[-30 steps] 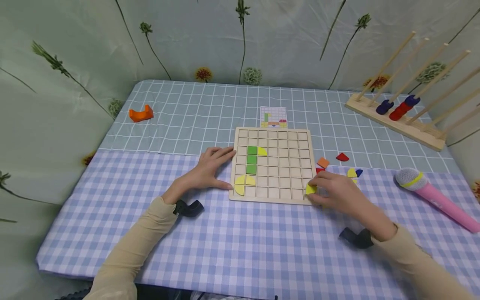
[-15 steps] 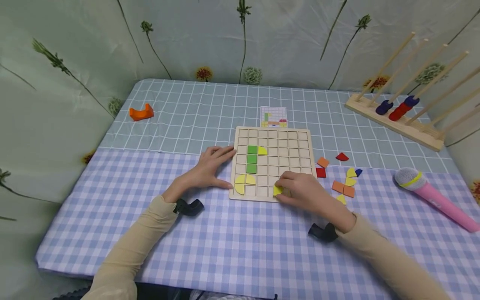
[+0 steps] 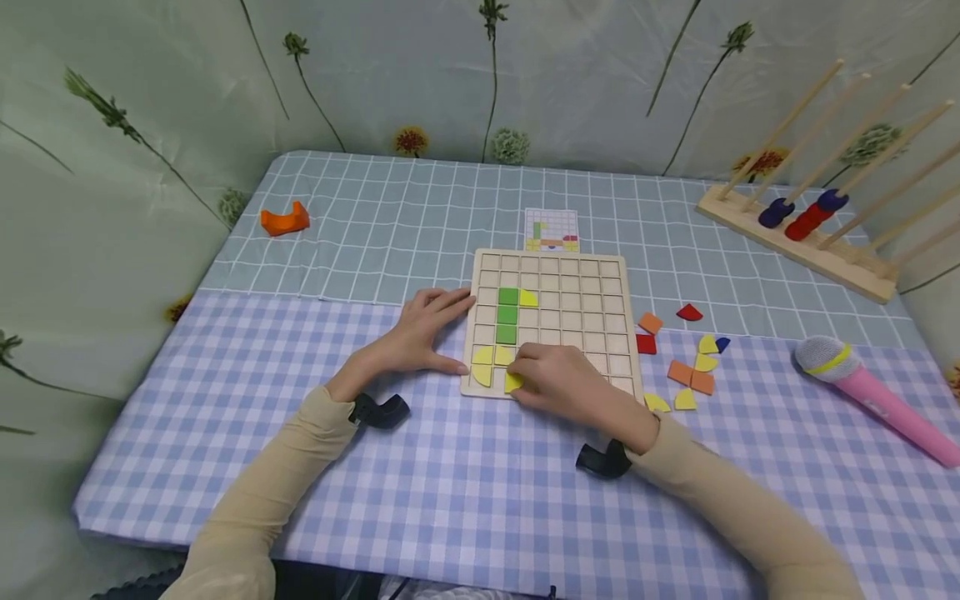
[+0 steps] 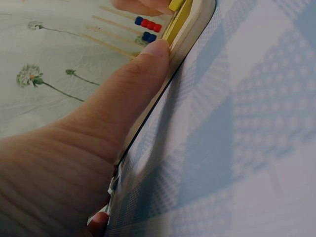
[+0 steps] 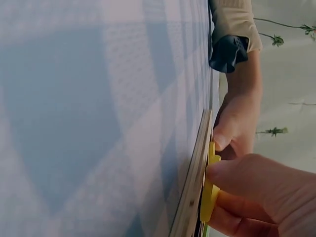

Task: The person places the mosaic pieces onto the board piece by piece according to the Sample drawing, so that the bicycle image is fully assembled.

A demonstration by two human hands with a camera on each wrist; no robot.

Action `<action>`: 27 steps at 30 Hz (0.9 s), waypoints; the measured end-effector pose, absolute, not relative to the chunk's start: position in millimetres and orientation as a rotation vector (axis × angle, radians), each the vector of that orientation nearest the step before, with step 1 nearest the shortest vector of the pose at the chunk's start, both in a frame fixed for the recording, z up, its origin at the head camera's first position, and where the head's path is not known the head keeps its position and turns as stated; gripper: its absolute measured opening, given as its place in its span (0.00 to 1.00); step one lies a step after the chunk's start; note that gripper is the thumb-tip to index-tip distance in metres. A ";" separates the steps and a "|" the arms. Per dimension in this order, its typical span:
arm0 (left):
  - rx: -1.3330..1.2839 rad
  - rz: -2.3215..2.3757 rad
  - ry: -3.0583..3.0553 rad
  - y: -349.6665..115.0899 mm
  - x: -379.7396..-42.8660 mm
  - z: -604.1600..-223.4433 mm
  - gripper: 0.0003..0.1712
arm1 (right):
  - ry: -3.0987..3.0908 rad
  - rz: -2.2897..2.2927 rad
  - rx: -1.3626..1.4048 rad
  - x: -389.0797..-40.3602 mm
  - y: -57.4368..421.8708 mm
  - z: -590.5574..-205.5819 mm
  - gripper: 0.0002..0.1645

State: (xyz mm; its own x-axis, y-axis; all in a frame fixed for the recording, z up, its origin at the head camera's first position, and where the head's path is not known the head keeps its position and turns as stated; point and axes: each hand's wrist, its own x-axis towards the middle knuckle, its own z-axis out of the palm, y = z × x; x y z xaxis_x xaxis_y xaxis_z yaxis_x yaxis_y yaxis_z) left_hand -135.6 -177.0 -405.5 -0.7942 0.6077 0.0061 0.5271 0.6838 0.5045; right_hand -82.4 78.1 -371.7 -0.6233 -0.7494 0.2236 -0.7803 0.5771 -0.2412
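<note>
My right hand pinches a yellow quarter-circle tile over the front row of a wooden grid board. In the right wrist view the thumb and fingers are on the tile, close to the board's surface. Spread along the board's left edge, my left hand steadies it with thumb and fingertips; its thumb touches the edge in the left wrist view. Just left of the pinched tile, several yellow quarter-circles lie in the grid. Above them are green squares and another yellow quarter-circle.
Behind the board lies a pattern card. Loose orange tiles, red, yellow and blue ones lie to the right. Further right are a pink toy microphone and a peg stand with beads. An orange curved block sits back left.
My right hand has carried the yellow tile leftward from the board's right edge to the others at front left. Loose tiles it covered now show. My left hand has stayed in place.
</note>
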 end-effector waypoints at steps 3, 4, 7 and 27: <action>0.928 0.743 2.729 -176.7 -136.0 -406.0 0.59 | -2.716 0.461 1.325 -82.9 73.9 -371.8 0.10; 0.931 0.745 2.728 -176.7 -136.0 -406.1 0.59 | -2.721 0.449 1.326 -83.1 72.8 -371.9 0.09; 0.934 0.742 2.730 -176.7 -136.3 -406.6 0.59 | -2.733 0.433 1.322 -83.5 70.7 -372.5 0.09; 0.920 0.727 2.732 -175.7 -135.2 -404.4 0.59 | -2.643 0.532 1.392 -88.1 69.9 -377.0 0.07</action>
